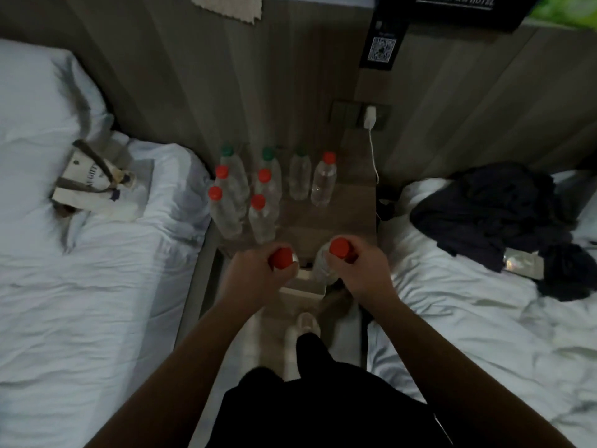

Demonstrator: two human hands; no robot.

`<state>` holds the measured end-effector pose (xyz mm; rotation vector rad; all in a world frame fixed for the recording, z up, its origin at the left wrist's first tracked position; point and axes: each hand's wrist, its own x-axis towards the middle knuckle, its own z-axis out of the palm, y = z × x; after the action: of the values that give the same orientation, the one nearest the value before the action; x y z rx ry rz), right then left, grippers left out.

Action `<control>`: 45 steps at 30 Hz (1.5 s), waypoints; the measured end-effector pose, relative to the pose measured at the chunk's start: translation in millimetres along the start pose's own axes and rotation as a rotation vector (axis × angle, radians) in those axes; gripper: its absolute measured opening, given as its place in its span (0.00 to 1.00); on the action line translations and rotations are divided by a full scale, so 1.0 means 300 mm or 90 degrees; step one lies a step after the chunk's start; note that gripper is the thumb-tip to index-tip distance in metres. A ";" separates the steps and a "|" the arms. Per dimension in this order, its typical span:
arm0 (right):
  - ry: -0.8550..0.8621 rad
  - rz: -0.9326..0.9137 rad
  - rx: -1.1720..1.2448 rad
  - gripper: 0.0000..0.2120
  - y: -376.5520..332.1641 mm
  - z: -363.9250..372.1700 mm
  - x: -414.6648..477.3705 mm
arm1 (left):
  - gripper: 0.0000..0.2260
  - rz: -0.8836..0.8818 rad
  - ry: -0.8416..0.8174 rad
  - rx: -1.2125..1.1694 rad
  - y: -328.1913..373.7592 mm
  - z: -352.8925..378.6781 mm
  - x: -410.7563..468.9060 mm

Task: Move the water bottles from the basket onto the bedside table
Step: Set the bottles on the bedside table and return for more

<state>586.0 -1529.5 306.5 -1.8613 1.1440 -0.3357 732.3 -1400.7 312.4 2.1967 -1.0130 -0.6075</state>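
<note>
Several clear water bottles with red or green caps stand upright on the wooden bedside table, grouped at its left and back. My left hand grips a red-capped bottle by its neck. Another red-capped bottle is held the same way in my right hand. Both bottles hang at the table's near edge, above a white basket on the floor. Most of the basket is hidden by my hands.
White beds flank the table: the left bed carries a tote bag, the right bed dark clothes. A white charger with its cable hangs on the wall behind the table. My legs stand in the narrow aisle.
</note>
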 end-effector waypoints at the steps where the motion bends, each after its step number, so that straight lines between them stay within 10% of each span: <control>1: -0.009 0.003 -0.005 0.12 0.006 -0.010 0.058 | 0.10 -0.005 0.002 -0.002 0.006 0.009 0.050; 20: 0.032 0.149 0.014 0.09 0.011 0.085 0.496 | 0.06 -0.060 -0.197 0.084 0.019 0.094 0.610; 45: 0.037 0.226 0.017 0.08 0.059 0.210 0.797 | 0.10 -0.120 -0.186 0.180 -0.025 0.208 0.953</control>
<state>742.9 -1693.3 206.5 -1.5960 1.4729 -0.2024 867.4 -1644.9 223.6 2.5231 -1.1015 -0.9429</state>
